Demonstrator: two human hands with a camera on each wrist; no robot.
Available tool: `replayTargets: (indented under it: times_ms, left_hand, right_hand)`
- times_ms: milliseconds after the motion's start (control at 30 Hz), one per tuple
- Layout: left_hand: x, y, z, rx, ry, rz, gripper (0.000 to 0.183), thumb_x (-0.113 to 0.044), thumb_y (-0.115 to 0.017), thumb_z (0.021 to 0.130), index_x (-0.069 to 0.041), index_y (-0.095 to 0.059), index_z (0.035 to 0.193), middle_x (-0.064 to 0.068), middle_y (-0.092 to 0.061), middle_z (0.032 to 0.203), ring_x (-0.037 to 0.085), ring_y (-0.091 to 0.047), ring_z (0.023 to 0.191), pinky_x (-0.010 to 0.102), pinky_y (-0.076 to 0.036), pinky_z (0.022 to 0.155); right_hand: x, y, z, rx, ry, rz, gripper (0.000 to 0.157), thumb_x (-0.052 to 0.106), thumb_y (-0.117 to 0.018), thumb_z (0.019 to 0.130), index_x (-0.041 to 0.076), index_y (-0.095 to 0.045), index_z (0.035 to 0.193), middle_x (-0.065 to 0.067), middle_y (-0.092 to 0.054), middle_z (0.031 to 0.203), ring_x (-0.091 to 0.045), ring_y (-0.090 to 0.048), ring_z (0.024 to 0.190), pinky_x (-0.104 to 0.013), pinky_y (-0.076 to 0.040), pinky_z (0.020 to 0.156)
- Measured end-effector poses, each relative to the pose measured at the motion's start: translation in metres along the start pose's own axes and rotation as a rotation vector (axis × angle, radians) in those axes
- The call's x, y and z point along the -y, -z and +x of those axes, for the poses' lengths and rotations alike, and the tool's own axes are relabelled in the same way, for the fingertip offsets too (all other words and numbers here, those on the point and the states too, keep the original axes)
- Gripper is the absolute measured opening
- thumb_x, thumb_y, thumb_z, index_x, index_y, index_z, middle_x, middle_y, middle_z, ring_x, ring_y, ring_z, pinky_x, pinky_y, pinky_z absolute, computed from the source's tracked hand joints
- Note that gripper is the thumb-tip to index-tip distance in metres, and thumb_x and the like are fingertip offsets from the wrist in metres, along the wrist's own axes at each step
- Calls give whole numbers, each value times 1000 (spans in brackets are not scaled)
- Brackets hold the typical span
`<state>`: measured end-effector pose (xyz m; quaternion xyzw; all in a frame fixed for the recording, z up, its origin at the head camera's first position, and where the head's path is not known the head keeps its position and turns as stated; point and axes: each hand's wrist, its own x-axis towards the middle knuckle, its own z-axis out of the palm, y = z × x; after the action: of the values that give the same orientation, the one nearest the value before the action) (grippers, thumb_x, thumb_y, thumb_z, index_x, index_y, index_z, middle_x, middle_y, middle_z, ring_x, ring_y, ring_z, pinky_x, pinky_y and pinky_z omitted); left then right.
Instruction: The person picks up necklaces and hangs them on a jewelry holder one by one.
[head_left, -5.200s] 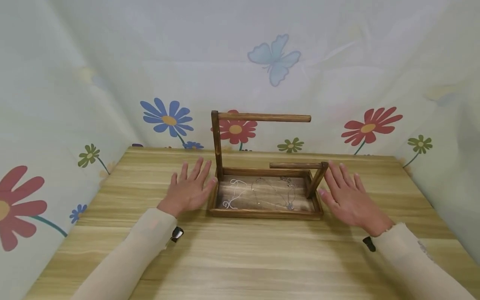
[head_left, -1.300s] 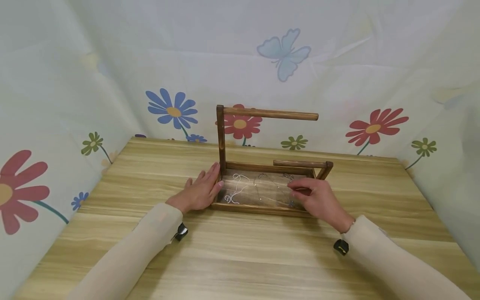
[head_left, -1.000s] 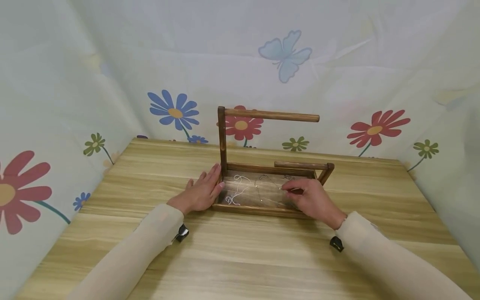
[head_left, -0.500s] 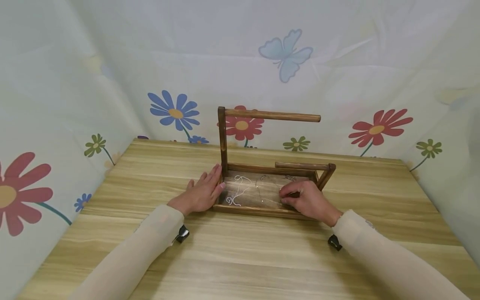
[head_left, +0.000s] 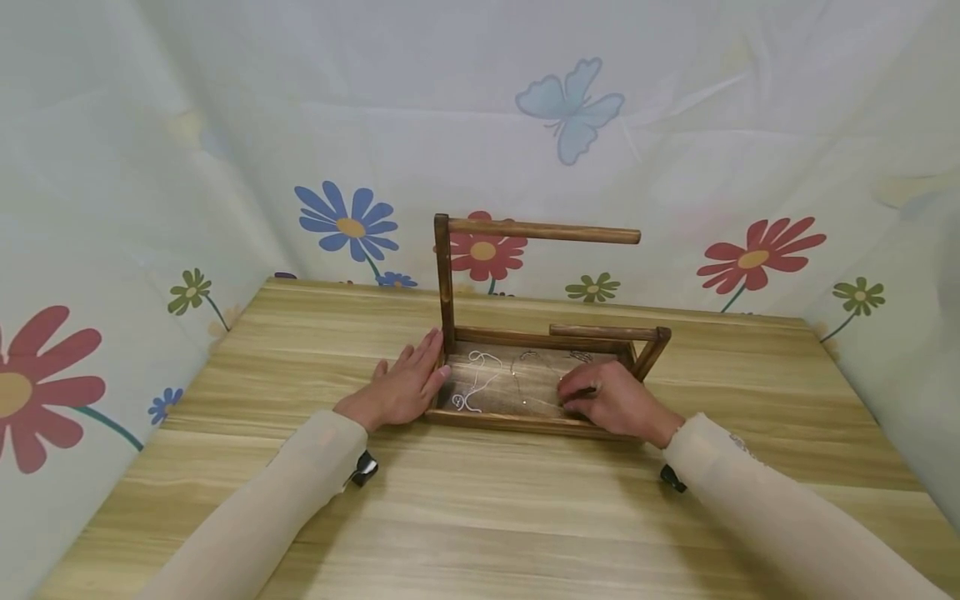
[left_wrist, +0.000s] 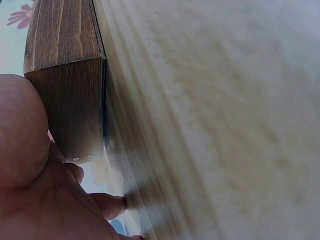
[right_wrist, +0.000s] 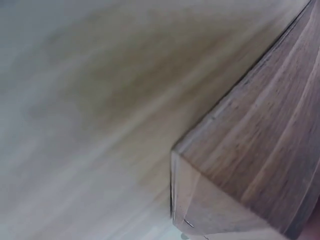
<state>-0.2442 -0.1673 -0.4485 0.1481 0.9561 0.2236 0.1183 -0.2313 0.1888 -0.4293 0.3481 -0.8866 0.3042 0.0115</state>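
A dark-stained wooden tray (head_left: 525,423) with two upright posts and bars holds several thin necklaces. One silver necklace (head_left: 459,402) lies at the left, a finer chain (head_left: 524,402) in the middle, and part of another chain (head_left: 581,357) shows at the back right. My left hand (head_left: 403,387) rests its fairly straight fingers along the tray's left end; its thumb (left_wrist: 20,130) is at the tray corner in the left wrist view. Inside the right half, my right hand (head_left: 615,400) reaches down with curled fingers and thumb close together. I cannot tell whether they pinch a necklace; the fingertips hide that spot.
The long upper bar (head_left: 547,231) runs rightward from the tall left post (head_left: 445,279). A lower bar (head_left: 592,331) extends left from the short right post (head_left: 652,353), just behind my right hand. The wood-grain table (head_left: 480,508) meets a flowered backdrop (head_left: 375,133).
From beside the tray, my right hand has moved inside it, then slightly left and lower, its fingers curling. My left hand has closed up against the tray's left end and stays there.
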Motion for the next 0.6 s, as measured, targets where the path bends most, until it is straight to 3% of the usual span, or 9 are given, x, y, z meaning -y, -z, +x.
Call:
replayTargets:
  times_ms: [100, 300, 500, 600]
  left_hand:
    - [7, -5, 5, -14, -8, -13, 73, -56, -27, 111, -25, 4, 169, -4, 5, 178, 48, -9, 162, 79, -1, 121]
    - [0, 0, -2, -14, -34, -9, 75, -61, -24, 110, -24, 3, 170, 0, 1, 179, 53, -11, 160, 84, -3, 117]
    - [-9, 8, -8, 4, -24, -20, 74, -55, -28, 111, -21, 1, 170, 2, 1, 179, 53, -11, 159, 83, -3, 118]
    - [-7, 5, -6, -5, -27, -17, 74, -57, -26, 111, -21, 2, 170, 2, 1, 179, 53, -11, 159, 83, -3, 117]
  right_hand:
    - [-2, 0, 1, 24, 16, -16, 15, 2, -82, 86, 15, -83, 93, -1, -81, 102, -21, -76, 101, -41, -61, 91]
    - [-3, -1, 3, 49, 55, -75, 13, 3, -81, 88, 15, -82, 92, 1, -80, 99, -19, -75, 99, -42, -60, 92]
    - [-3, -1, 5, 50, 76, -120, 12, 2, -81, 88, 14, -82, 90, 1, -79, 97, -19, -75, 95, -42, -61, 90]
    - [-3, -1, 6, 58, 73, -133, 11, 3, -81, 88, 14, -82, 90, 1, -78, 97, -19, -75, 95, -42, -61, 89]
